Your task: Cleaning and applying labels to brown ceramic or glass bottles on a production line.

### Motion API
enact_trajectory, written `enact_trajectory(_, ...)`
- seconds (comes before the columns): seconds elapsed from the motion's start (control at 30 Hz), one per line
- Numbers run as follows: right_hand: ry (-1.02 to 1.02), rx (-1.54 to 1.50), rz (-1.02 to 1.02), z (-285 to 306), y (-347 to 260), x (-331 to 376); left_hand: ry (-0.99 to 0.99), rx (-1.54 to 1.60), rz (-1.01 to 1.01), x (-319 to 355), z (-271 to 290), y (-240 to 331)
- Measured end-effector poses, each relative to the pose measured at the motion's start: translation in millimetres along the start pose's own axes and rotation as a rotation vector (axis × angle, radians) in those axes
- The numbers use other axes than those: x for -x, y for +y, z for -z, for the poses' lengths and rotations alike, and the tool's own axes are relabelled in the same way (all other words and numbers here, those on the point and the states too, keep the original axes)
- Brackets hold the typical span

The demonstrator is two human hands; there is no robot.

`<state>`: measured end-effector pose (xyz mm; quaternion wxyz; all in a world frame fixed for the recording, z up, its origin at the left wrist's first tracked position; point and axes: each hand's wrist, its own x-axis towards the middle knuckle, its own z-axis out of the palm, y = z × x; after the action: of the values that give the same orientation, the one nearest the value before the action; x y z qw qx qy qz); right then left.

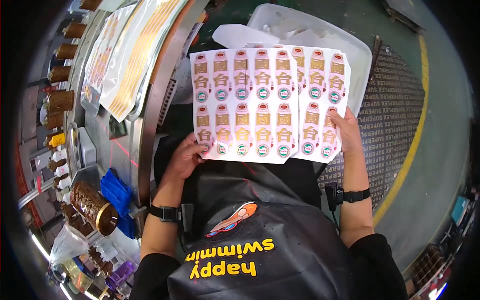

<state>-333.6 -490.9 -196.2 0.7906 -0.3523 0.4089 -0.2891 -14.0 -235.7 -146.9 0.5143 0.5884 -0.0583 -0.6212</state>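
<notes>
Over my lap are two overlapping white sheets of printed labels, patterned with gold characters, pink shapes and green round seals. My left hand (185, 156) pinches the lower left corner of the left label sheet (232, 100), thumb on top. At the other side, my right hand (349, 131) grips the right edge of the right label sheet (324, 102), which lies partly beneath the left one. Both sheets are held roughly flat, printed side up. More sheet edges may sit behind them, but I cannot tell how many.
Beyond the sheets stands a white plastic bin (364, 52) with white paper pieces inside. To the left runs a metal workbench (152, 75) carrying gold-striped sheets (132, 65), a blue cloth (116, 192) and a brown roller (90, 200). A patterned board (390, 100) lies on the green floor.
</notes>
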Motion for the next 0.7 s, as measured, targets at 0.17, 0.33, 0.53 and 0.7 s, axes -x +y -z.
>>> enact_trajectory(0.17, -0.042, 0.030, 0.029, -1, -10, 19, -0.079, -0.078, 0.011, -20, -29, 1)
enact_trajectory(0.33, -0.083, 0.038, 0.090, -21, -13, 39, -0.089, -0.330, -0.045, -23, -47, 0)
enact_trajectory(0.53, -0.115, 0.058, 0.076, -17, -16, 50, -0.095, -0.584, -0.037, -9, -62, -9)
enact_trajectory(0.7, -0.074, 0.058, 0.016, -11, -7, 57, -0.199, -0.568, 0.099, -10, -51, -11)
